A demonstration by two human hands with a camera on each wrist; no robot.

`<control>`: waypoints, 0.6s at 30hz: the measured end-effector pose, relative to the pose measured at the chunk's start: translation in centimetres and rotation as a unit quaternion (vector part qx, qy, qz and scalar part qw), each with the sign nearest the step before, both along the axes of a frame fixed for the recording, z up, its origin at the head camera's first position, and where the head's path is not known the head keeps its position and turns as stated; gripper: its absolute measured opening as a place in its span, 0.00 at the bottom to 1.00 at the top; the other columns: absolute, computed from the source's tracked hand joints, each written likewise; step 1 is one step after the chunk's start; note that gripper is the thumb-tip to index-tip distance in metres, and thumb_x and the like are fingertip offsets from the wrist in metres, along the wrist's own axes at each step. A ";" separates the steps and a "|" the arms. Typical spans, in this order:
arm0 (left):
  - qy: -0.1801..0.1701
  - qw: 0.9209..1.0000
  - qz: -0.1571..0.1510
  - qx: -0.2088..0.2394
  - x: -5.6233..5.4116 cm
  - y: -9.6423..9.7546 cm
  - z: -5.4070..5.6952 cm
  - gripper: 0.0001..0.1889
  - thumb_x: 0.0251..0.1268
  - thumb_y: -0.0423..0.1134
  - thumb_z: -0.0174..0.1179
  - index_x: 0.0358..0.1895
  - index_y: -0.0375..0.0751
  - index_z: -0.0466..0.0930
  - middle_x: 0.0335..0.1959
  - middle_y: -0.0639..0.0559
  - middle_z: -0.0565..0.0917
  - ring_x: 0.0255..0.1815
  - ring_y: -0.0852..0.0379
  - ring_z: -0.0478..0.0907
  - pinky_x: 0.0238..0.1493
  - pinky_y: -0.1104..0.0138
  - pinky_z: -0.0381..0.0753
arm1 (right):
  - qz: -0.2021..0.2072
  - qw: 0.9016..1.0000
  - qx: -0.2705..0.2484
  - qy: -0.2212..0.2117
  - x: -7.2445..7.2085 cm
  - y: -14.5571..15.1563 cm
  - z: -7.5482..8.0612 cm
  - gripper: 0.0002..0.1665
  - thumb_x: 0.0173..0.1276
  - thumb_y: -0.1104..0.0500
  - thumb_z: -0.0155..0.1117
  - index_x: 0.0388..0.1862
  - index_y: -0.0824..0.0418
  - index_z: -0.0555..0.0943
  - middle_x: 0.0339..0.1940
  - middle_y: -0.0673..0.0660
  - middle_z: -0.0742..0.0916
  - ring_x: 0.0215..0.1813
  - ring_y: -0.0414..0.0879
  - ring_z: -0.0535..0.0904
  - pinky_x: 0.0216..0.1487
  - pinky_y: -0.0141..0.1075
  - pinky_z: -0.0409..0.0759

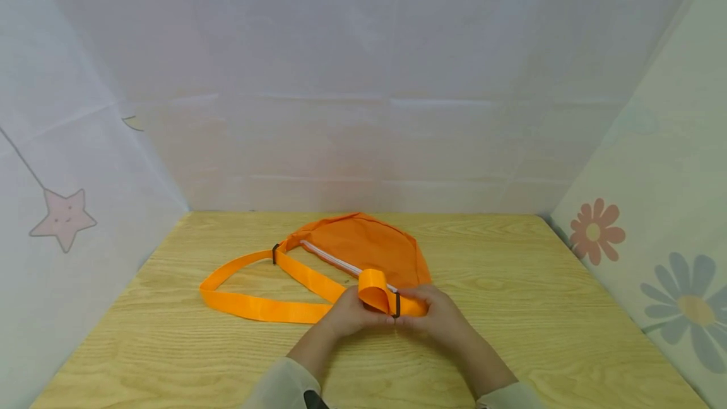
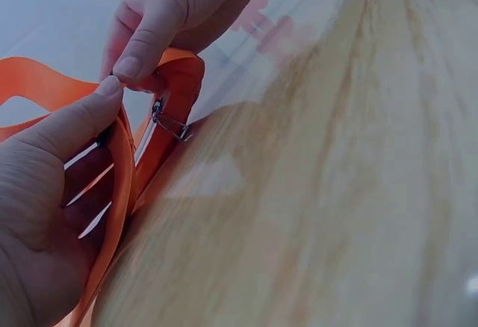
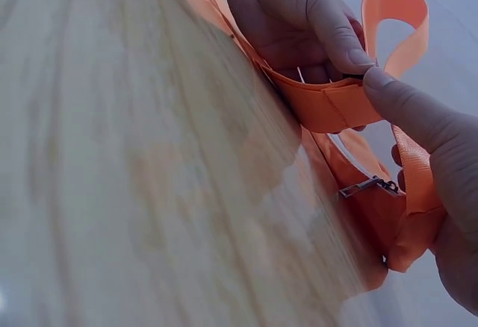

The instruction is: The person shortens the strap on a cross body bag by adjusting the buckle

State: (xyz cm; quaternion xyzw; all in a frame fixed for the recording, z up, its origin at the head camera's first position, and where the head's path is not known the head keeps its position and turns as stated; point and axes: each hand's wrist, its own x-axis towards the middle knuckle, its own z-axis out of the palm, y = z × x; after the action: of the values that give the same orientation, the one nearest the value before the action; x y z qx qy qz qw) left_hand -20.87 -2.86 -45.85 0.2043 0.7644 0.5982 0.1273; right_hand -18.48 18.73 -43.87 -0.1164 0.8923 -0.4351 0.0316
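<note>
An orange bag [image 1: 363, 242] with a white zipper [image 1: 332, 256] lies on the wooden table. Its orange strap [image 1: 255, 308] spreads leftward in a long loop. At the bag's near right corner both hands meet on a black buckle [image 1: 396, 305], above which a short strap loop [image 1: 372, 279] stands up. My left hand [image 1: 352, 315] pinches the strap beside the buckle, thumb on top. From the other side my right hand [image 1: 440, 317] grips the strap at the buckle, its thumb tip close to the left one. A metal zipper pull [image 3: 362, 187] hangs below the hands in the right wrist view.
A second black buckle [image 1: 275, 254] sits on the strap at the bag's left corner. The wooden table [image 1: 539, 308] reaches back to a pale cloth wall [image 1: 363, 112]. Printed cloth walls with a star [image 1: 62, 216] and flowers [image 1: 596, 232] stand at the sides.
</note>
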 end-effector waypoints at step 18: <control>0.040 0.997 -0.010 -0.063 0.0 -0.1 0.0 0.31 0.48 0.46 0.77 0.58 0.48 0.77 0.52 0.56 0.83 0.52 0.60 0.78 0.63 0.59 0.74 | 0.028 0.999 0.001 0.014 -0.4 0.2 -0.7 0.35 0.51 0.42 0.77 0.58 0.51 0.82 0.58 0.53 0.83 0.64 0.55 0.75 0.67 0.58 0.68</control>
State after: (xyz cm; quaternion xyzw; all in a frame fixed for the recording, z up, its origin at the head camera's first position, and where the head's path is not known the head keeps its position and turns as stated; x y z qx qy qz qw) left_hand -20.88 -2.92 -45.81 0.2274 0.8030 0.5388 0.1149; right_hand -18.90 18.97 -44.60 -0.1478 0.8892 -0.4319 0.0311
